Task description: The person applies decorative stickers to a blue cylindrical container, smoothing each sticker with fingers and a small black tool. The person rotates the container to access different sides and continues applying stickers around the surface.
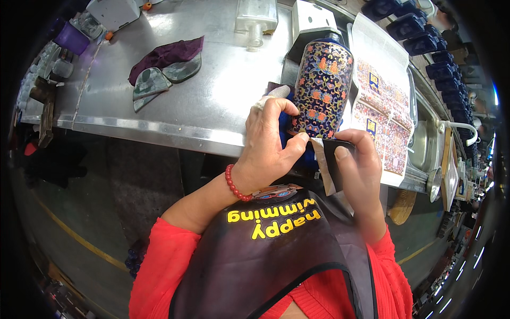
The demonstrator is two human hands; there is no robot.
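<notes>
Dark blue ceramic vase with orange floral pattern [322, 87], lying at near edge of steel worktable [212, 101]. Left hand [268, 141] closed on vase base; right hand [358, 170] pinching translucent decal strip [322, 159]. Right of vase: printed decal sheet, patterned rectangles [385, 101].

Your vase [322, 87] is deep blue, covered in orange-red flowers and gold scrollwork. Your sheet of decals [383, 101], right of centre, repeats that pattern with blue-and-yellow squares. At upper left, your cloth [169, 54] is dark purple above grey-green mottled pads [162, 80].
</notes>
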